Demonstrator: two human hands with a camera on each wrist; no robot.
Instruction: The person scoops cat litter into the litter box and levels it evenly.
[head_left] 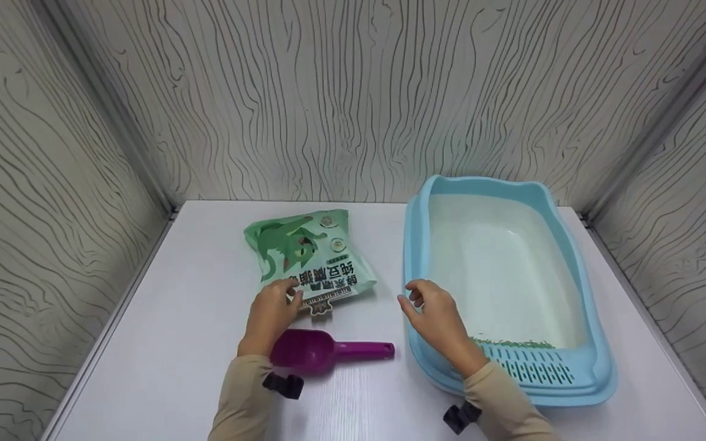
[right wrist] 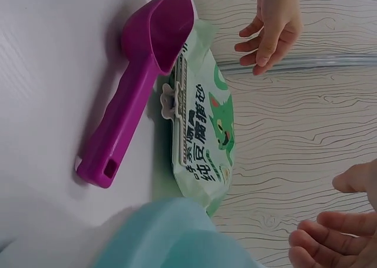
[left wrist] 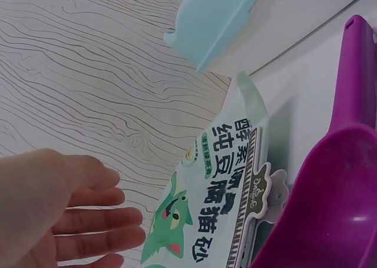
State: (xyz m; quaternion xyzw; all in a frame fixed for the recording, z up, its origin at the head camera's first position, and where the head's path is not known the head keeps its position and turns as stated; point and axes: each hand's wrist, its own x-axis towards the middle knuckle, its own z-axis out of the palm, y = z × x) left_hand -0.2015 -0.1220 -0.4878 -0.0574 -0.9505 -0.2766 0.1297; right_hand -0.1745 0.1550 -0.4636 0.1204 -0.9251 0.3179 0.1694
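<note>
Green granules (head_left: 515, 344) are already strewn in the litter box (head_left: 417, 245), while the clipped cat-litter bag (head_left: 310, 251) and purple scoop (head_left: 313, 352) are gripped by neither the relaxed left hand (head_left: 272, 309) nor relaxed right hand (head_left: 436, 312).

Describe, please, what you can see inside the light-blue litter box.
Inside the litter box, a strip of small green bits lies along the near end of the pale floor, by the slotted grid. The grid largely covers whatever lies beneath it.

A smooth white tabletop (head_left: 163, 343) meets a pale far wall panel (head_left: 304, 110) with dark wavy wood-grain lines; straight grey strips (head_left: 106, 104) line the far left and far right corners.
</note>
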